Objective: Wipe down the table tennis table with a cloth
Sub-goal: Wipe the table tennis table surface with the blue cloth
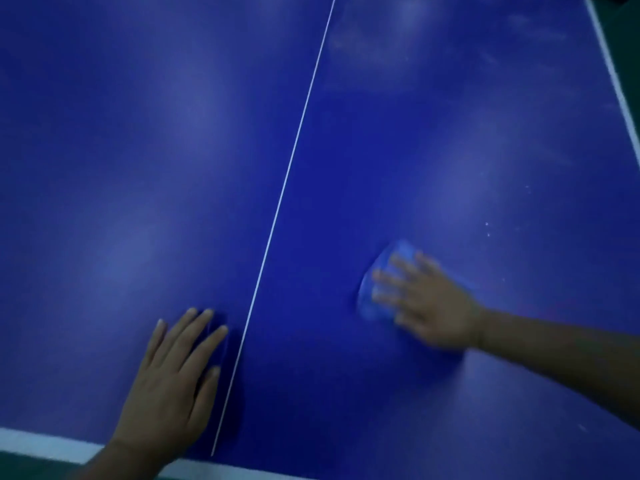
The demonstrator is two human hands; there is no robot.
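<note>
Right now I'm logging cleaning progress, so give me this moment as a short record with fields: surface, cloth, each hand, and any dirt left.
surface: blue table tennis table, white centre line running up the middle
cloth: blue cloth, flat on the table right of the centre line
right hand: right hand pressing on the cloth with fingers spread; blurred
left hand: left hand flat on the table, left of the centre line, holds nothing
dirt left: pale smudges at the far right; white specks beyond the cloth
</note>
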